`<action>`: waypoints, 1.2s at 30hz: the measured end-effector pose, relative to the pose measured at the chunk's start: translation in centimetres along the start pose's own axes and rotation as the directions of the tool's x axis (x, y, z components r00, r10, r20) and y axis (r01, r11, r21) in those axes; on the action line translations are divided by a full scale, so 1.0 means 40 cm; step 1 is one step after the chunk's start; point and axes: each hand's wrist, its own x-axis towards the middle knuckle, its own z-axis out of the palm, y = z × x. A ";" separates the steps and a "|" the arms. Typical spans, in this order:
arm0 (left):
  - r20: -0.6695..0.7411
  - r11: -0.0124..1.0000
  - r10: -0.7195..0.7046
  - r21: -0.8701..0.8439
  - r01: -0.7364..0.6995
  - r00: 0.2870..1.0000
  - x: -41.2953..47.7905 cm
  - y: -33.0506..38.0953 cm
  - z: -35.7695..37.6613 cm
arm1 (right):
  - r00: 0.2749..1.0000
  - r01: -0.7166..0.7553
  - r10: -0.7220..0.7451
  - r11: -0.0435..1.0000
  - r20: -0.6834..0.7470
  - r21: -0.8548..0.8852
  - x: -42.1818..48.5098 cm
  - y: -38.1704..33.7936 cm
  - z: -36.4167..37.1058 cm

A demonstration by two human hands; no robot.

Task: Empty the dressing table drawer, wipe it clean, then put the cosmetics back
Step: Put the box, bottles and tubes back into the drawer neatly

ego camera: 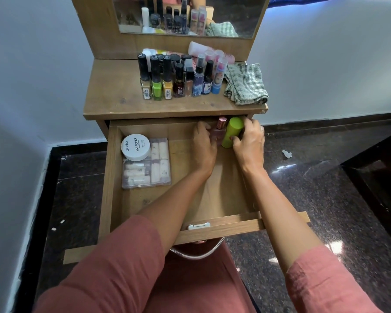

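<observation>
Drawer [224,197]: one, pulled fully open at centre frame, below the dressing table top [113,96]. Mostly bare; four items are counted inside.

Stage, as judged: mid-transfer. Most cosmetics stand outside the drawer, and it cannot be told from this layout whether emptying is nearly finished or restocking has just begun. In either case the bulk of the stock is yet to be returned.

Cloth [246,84]: one, checked, folded, laid at the right of the table top.

Clear case [154,175]: one, lying flat at the drawer's left, filled with small pale tubes.

White jar [135,147]: one, seated on the case's upper left corner.

Bottles and tubes on the top [178,80]: eight are counted in the front row; more stand behind, overlapping and not exactly countable; two tubes lie flat at the rear.

Green tube [233,132]: one, at the drawer's back right, grasped by the right hand [250,143].

Pink bottle [220,128]: one, just beside the tube, held by the curled left hand [203,143].
</observation>
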 end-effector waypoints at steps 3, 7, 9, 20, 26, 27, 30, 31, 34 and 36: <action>0.007 0.999 -0.040 -0.032 0.041 0.999 0.001 -0.004 -0.001 | 1.000 -0.001 0.001 1.000 0.004 -0.002 -0.001 0.001 -0.003; -0.004 0.997 -0.068 -0.045 0.067 0.998 0.005 -0.012 -0.002 | 1.000 0.006 -0.006 1.000 -0.003 -0.027 -0.002 -0.002 -0.003; -0.003 0.996 -0.078 -0.032 0.078 0.997 0.008 -0.012 -0.003 | 1.000 0.012 -0.012 0.999 -0.002 -0.040 -0.002 -0.004 -0.003; 0.110 0.995 -0.086 0.058 0.080 0.990 0.013 0.007 -0.043 | 1.000 0.022 -0.022 1.000 0.019 0.014 -0.012 -0.009 -0.019; 0.125 0.997 0.046 0.062 -0.054 0.991 0.013 0.022 -0.118 | 0.999 0.048 -0.047 0.998 -0.028 0.037 -0.021 -0.022 -0.041; 0.111 0.996 0.075 0.048 -0.081 0.991 0.015 0.023 -0.133 | 0.997 0.060 -0.058 0.997 -0.043 0.041 -0.024 -0.027 -0.043; 0.070 0.990 0.141 0.018 -0.143 0.988 0.023 0.034 -0.179 | 0.993 0.095 -0.090 0.994 -0.076 0.060 -0.034 -0.046 -0.049; 0.048 0.987 0.163 -0.004 -0.163 0.985 0.025 0.043 -0.197 | 0.991 0.109 -0.102 0.991 -0.086 0.076 -0.035 -0.056 -0.050; -0.011 0.969 0.246 -0.013 -0.246 0.969 0.037 0.076 -0.257 | 0.982 0.171 -0.154 0.971 -0.109 0.166 -0.029 -0.106 -0.062; -0.063 0.954 0.299 -0.020 -0.301 0.952 0.053 0.095 -0.299 | 0.968 0.243 -0.221 0.942 -0.118 0.233 -0.023 -0.156 -0.076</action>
